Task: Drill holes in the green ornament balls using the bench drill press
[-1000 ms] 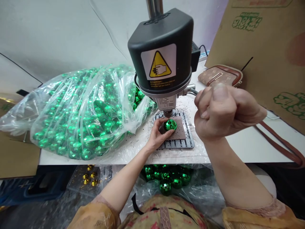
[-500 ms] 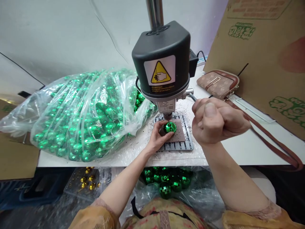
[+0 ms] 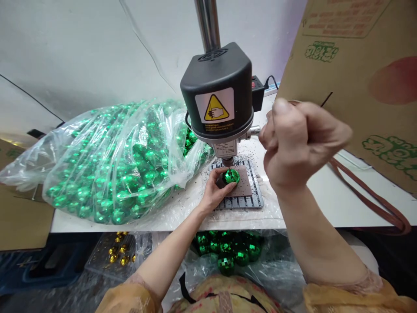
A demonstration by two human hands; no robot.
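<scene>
My left hand (image 3: 215,190) pinches a shiny green faceted ball (image 3: 233,176) between thumb and fingers. The ball rests on a brownish square pad (image 3: 244,186) lying on the slotted metal base (image 3: 255,201), directly under the chuck of a black bench drill press (image 3: 215,87). A dark hole or mark shows on the ball's top. To the right of the drill head, my right hand (image 3: 298,141) is closed in a fist around the feed handle (image 3: 255,131), most of which the fingers hide. Dark specks are scattered over the base and the table.
A clear plastic bag (image 3: 107,174) full of green balls fills the table's left side. More green balls (image 3: 226,263) lie in plastic near my lap. Gold balls (image 3: 124,260) sit in a clear tray below. A cardboard box (image 3: 355,95) and a brown strap (image 3: 374,198) are at right.
My right hand has risen with the feed handle and now covers the patterned purse. My left hand keeps the ball under the chuck. The view has shifted slightly.
</scene>
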